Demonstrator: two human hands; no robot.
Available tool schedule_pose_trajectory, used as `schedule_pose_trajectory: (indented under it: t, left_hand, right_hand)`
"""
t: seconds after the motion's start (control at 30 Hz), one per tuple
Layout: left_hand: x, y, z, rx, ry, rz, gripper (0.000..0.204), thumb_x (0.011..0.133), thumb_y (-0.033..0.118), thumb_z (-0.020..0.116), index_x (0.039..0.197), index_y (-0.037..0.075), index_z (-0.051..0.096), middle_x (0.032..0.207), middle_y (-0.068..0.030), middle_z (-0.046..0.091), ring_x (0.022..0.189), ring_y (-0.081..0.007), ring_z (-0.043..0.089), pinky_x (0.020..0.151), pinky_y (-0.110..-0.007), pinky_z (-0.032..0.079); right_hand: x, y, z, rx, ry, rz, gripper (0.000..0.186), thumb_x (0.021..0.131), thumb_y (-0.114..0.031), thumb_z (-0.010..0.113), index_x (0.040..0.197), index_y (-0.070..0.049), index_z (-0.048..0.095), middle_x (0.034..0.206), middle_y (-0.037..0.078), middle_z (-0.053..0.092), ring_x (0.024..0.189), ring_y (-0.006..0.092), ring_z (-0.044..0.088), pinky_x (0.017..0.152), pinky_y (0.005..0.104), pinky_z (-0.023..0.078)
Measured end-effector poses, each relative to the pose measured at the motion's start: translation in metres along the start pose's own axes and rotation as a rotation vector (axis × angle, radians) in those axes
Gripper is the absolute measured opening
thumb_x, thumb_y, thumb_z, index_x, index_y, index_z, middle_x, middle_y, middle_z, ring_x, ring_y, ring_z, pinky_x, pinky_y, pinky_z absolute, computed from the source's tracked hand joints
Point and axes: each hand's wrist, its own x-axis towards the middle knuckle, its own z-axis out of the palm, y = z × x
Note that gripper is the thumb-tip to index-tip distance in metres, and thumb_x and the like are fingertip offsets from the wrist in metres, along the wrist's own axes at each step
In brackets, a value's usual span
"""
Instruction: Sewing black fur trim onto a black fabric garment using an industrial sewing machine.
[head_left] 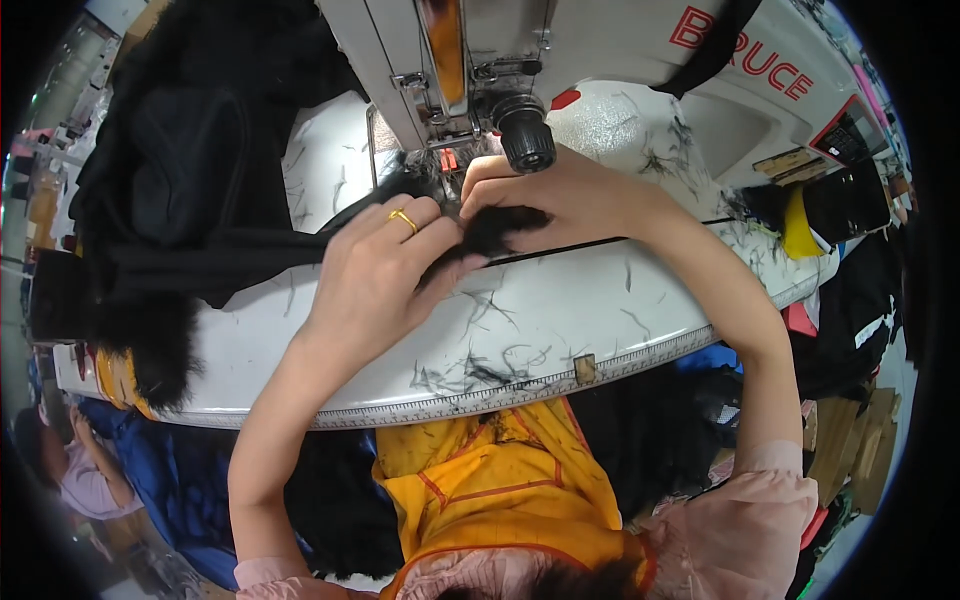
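Note:
A white sewing machine (640, 60) stands over its table, with a small red-marked presser foot (449, 160) under the needle. Just left of the foot, my left hand (380, 265), with a yellow ring, has its fingers curled down on black fabric (270, 250). My right hand (570, 200) meets it from the other side, fingers bent and pinching a tuft of black fur trim (505, 228). Both hands almost touch in front of the needle. The fingertips and the fabric's edge beneath them are partly hidden. A black knob (527, 135) hangs close above my right hand.
Black garments with fur (220, 130) are heaped on the left of the table. Loose black fibres (490, 375) litter the white top, and a measuring tape (640, 372) runs along its front edge. A yellow apron (500, 480) covers my lap. Another person (90, 470) sits far left.

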Motion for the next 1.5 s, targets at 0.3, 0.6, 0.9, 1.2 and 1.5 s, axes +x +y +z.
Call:
schedule_pose_trajectory:
  t: [0.3, 0.6, 0.9, 1.2, 1.5]
  left_hand:
    - [0.012, -0.010, -0.023, -0.585, -0.152, -0.359, 0.017, 0.084, 0.011, 0.070, 0.094, -0.002, 0.063, 0.086, -0.0065, 0.059, 0.064, -0.0168, 0.064, 0.054, -0.030, 0.049]
    - [0.023, -0.019, -0.039, -0.495, -0.092, -0.327, 0.017, 0.081, 0.006, 0.072, 0.094, -0.004, 0.067, 0.079, -0.0080, 0.065, 0.068, -0.0143, 0.065, 0.061, -0.028, 0.050]
    - [0.026, -0.013, -0.037, -0.269, -0.130, -0.100, 0.019, 0.077, 0.007, 0.072, 0.092, -0.002, 0.065, 0.081, -0.0119, 0.064, 0.073, -0.0252, 0.065, 0.064, -0.035, 0.050]
    - [0.027, -0.029, -0.039, -0.545, -0.531, -0.212, 0.022, 0.089, 0.016, 0.064, 0.101, -0.001, 0.058, 0.085, -0.0143, 0.062, 0.079, -0.0274, 0.061, 0.072, -0.035, 0.046]
    - [0.038, -0.022, -0.049, 0.106, -0.629, 0.003, 0.019, 0.084, 0.018, 0.065, 0.098, 0.005, 0.062, 0.074, -0.0116, 0.067, 0.077, -0.0303, 0.067, 0.091, -0.045, 0.045]
  right_hand:
    - [0.008, 0.018, -0.012, 0.483, -0.071, 0.127, 0.032, 0.083, -0.032, 0.073, 0.093, -0.002, 0.067, 0.070, 0.005, 0.061, 0.065, 0.0133, 0.054, 0.061, 0.0302, 0.043]
    - [0.010, -0.003, -0.008, 0.864, -0.134, 0.451, 0.034, 0.094, -0.035, 0.062, 0.104, -0.002, 0.066, 0.062, -0.002, 0.058, 0.059, 0.0059, 0.059, 0.054, 0.0213, 0.045]
    - [0.022, 0.006, 0.001, 0.032, -0.011, -0.191, 0.041, 0.090, -0.037, 0.067, 0.116, -0.006, 0.062, 0.073, 0.005, 0.064, 0.077, 0.0082, 0.064, 0.054, 0.0264, 0.047]
    - [0.014, -0.013, -0.012, 0.489, -0.198, 0.211, 0.041, 0.087, -0.031, 0.070, 0.108, 0.003, 0.063, 0.069, 0.006, 0.067, 0.059, 0.0101, 0.064, 0.057, 0.0252, 0.051]
    - [0.011, -0.001, -0.022, 0.213, -0.142, 0.148, 0.027, 0.083, -0.023, 0.069, 0.092, 0.002, 0.063, 0.080, 0.010, 0.069, 0.077, 0.0285, 0.067, 0.071, 0.0363, 0.052]
